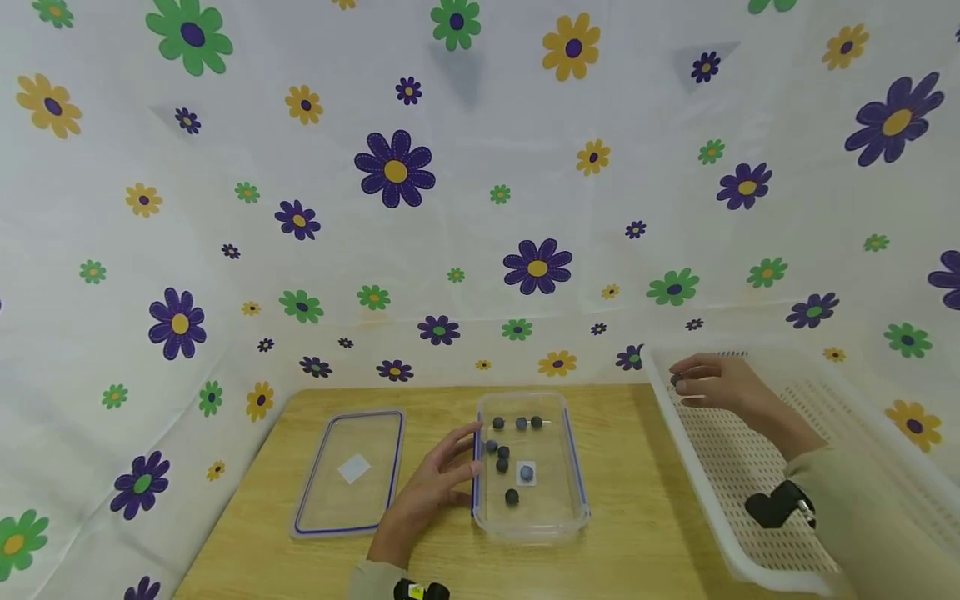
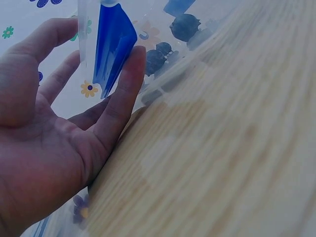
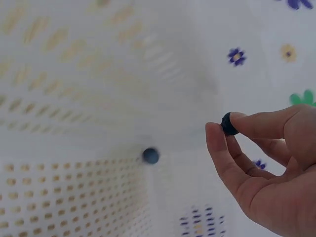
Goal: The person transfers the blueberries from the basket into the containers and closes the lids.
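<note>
The right hand [image 1: 716, 385] pinches a dark berry [image 3: 228, 124] over the white basket [image 1: 692, 483]; the left hand [image 1: 433, 482], fingers loosely spread, touches the side of the clear container [image 1: 532, 530]. Light, even pressure should keep the berry unbruised.

This is a screened-in tabletop workspace; whether it stands in a home, a lab or an office cannot be told. Beyond the right hand [image 1: 716, 383], which pinches a small round dark-blue berry [image 3: 229, 124], a white sheet printed with purple, yellow and green flowers [image 1: 465, 229] closes in the back and sides like a booth. Below the left hand [image 1: 435, 479] lies a light-brown wood-grain tabletop [image 1: 622, 500]. The wares look domestic: a clear rectangular plastic box with blue edging [image 1: 573, 454] touching that hand's fingers, and a white perforated plastic basket [image 1: 697, 492] beneath the right hand. Behind each hand, a black wrist-worn camera [image 1: 783, 502] suggests a recording set-up.
</note>
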`<action>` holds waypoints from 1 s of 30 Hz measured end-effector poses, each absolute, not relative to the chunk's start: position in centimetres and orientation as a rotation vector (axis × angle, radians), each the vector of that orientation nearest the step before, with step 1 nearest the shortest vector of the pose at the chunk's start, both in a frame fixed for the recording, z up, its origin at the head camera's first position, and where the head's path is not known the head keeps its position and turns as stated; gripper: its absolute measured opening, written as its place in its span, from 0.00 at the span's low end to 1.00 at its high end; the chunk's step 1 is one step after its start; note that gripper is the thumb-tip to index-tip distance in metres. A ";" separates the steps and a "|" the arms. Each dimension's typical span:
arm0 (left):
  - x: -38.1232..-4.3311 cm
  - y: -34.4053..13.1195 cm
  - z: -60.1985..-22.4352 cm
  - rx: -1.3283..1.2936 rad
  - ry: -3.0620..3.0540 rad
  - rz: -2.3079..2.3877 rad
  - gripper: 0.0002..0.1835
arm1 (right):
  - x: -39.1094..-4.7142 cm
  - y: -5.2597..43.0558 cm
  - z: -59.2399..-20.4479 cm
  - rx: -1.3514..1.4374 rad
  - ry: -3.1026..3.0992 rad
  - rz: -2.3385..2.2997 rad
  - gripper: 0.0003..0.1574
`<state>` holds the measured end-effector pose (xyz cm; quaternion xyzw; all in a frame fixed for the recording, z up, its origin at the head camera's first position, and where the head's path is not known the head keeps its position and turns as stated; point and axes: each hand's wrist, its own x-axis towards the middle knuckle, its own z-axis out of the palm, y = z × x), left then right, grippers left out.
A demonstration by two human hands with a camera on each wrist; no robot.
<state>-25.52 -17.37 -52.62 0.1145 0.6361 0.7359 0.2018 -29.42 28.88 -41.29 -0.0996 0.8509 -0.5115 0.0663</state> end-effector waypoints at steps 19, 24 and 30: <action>-25.9 -17.3 -52.1 0.309 1.794 2.047 0.35 | -23.9 20.8 -36.3 -0.497 2.822 -1.720 0.20; -26.0 -17.3 -52.2 0.321 1.778 2.051 0.37 | -23.3 18.5 -37.4 -0.526 2.749 -1.887 0.17; -25.6 -17.5 -52.5 0.312 1.772 2.056 0.36 | -22.9 16.0 -38.6 -0.553 2.582 -2.154 0.18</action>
